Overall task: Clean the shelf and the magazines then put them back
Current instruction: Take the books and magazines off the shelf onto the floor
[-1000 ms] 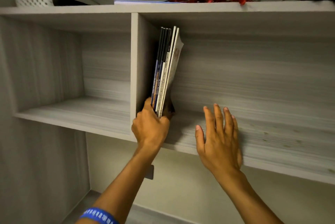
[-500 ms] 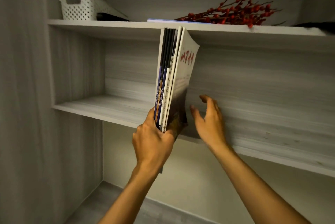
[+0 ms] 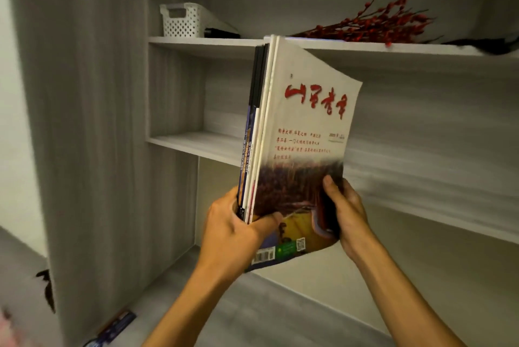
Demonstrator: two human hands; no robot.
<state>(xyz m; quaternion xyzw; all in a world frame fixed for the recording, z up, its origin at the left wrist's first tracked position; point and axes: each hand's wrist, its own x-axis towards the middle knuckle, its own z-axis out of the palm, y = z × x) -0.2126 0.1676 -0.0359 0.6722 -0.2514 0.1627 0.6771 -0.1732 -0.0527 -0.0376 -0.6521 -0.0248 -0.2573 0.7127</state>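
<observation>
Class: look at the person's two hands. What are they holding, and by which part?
Upright stack of magazines, held at its lower end: left hand grips the spine corner, right hand the cover's lower outer edge.

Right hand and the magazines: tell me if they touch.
Touching. The head view shows the right hand gripping the magazines at their lower right edge, thumb on the cover.

I see through just one camera, worn on the person's head. It looks forward and a bit up at the shelf, from close in front and below its top board.
</observation>
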